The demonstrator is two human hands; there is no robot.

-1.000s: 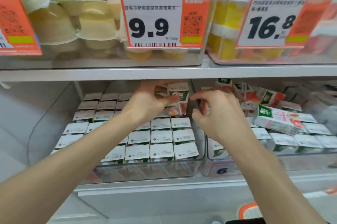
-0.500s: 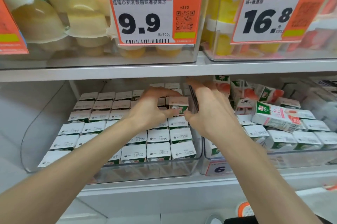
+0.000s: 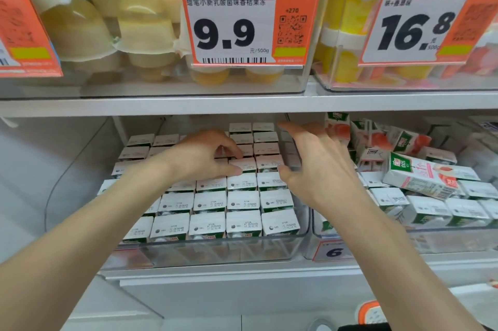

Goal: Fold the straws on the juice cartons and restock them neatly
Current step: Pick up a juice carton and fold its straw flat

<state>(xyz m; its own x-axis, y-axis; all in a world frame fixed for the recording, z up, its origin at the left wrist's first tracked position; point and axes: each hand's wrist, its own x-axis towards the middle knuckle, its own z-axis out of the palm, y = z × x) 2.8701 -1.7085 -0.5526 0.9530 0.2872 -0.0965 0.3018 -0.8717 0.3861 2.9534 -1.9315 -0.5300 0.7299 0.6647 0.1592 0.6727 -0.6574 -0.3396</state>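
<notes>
Shop shelving is filling the view. A white shelf board [image 3: 242, 107] is carrying clear tubs of jelly cups [image 3: 145, 26] behind a 9.9 price tag [image 3: 229, 23]. Beneath it the neat bin [image 3: 215, 252], a clear tray, is sitting at the front of the lower shelf. All positions below are referring to this neat bin.

Inside it, juice cartons [image 3: 244, 202] are standing upright in tight rows, white tops showing. The left hand [image 3: 202, 158] is reaching over the middle rows. Its thumb and forefinger are curling and pinching the top of the seated carton [image 3: 244, 165], towards the bin's rear right, which is sitting level with its neighbours. The right hand [image 3: 320, 166] is hovering above the bin's right wall, fingers spread wide and holding nothing. Just right of the bin, a second bin [image 3: 444, 241] is holding loose cartons [image 3: 377, 139] lying tilted and heaped, with one tipped carton [image 3: 420, 178] flat on top.

Straws are not showing from this angle, so whether they are folded cannot be told.

Risks, as judged:
- Releasing the pinch carelessly is likely to lift or skew the seated carton and disturb its row.
- If the open right hand reaches into the heap, it is risking a knock that sends the tipped carton sliding forward.
- An unfolded straw wedged between packed cartons is risking a bulge in the row.
</notes>
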